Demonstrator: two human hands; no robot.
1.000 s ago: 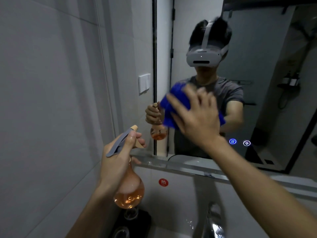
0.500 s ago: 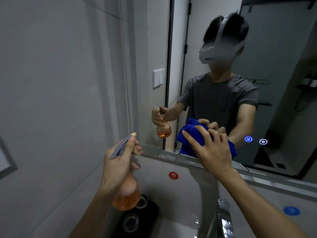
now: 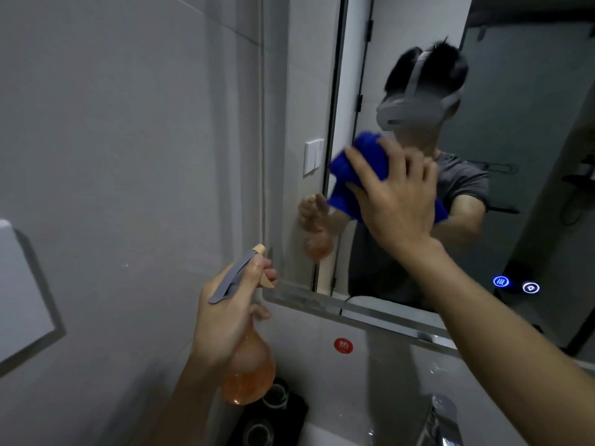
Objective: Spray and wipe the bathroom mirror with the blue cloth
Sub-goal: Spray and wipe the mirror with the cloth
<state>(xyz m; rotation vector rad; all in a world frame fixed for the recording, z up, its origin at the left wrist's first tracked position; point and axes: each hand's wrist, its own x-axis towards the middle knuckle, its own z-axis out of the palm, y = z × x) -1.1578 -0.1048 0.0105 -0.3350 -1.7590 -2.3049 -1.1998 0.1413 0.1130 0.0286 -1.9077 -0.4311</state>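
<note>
My right hand (image 3: 397,194) presses the bunched blue cloth (image 3: 357,170) flat against the bathroom mirror (image 3: 515,123), near the glass's left edge at about mid height. My left hand (image 3: 230,304) holds a spray bottle (image 3: 249,371) with orange liquid and a grey trigger, upright below and left of the mirror's lower corner, clear of the glass. The mirror reflects a person, the cloth and the bottle.
A grey tiled wall fills the left side, with a white switch plate (image 3: 314,157) beside the mirror. Two lit touch icons (image 3: 515,284) glow low on the glass. Below are a chrome tap (image 3: 441,420), a white basin and a dark tray with cups (image 3: 270,413).
My right hand slid the cloth down to the mirror's lower edge, then back up to mid height near the left edge. My left hand kept the bottle roughly in place.
</note>
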